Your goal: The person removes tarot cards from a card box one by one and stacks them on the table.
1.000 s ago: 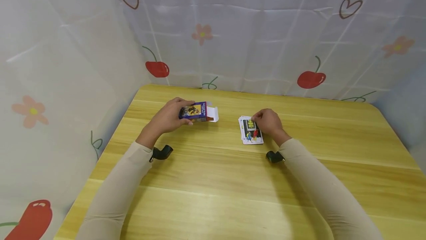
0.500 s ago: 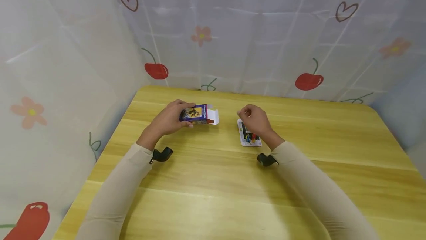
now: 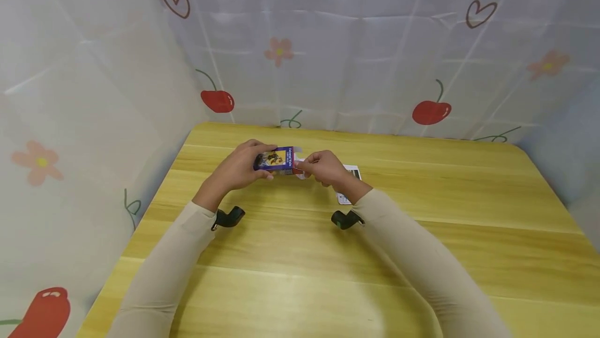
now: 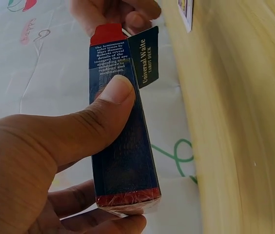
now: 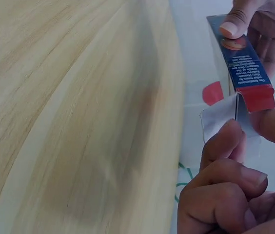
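My left hand (image 3: 236,167) grips a blue tarot card box (image 3: 276,159) above the table, with its thumb (image 4: 110,105) along one narrow side. The box's end is open, with its lid flap (image 4: 145,56) and a red tab (image 5: 259,100) standing out. At that mouth are the fingertips of my right hand (image 3: 326,167), its other fingers curled. A thin grey piece shows between them, but whether it is a card or a flap is unclear. Partly hidden beneath the right wrist lies a small stack of cards (image 3: 344,199) on the table.
The wooden table (image 3: 276,291) extends in front of the arms and to the right. A white curtain (image 3: 347,67) printed with cherries and flowers hangs behind it and along the left. Each wrist carries a black camera mount (image 3: 228,217).
My right hand has lifted off the card stack and moved left to the open end of the box. The left hand and box have stayed almost still.
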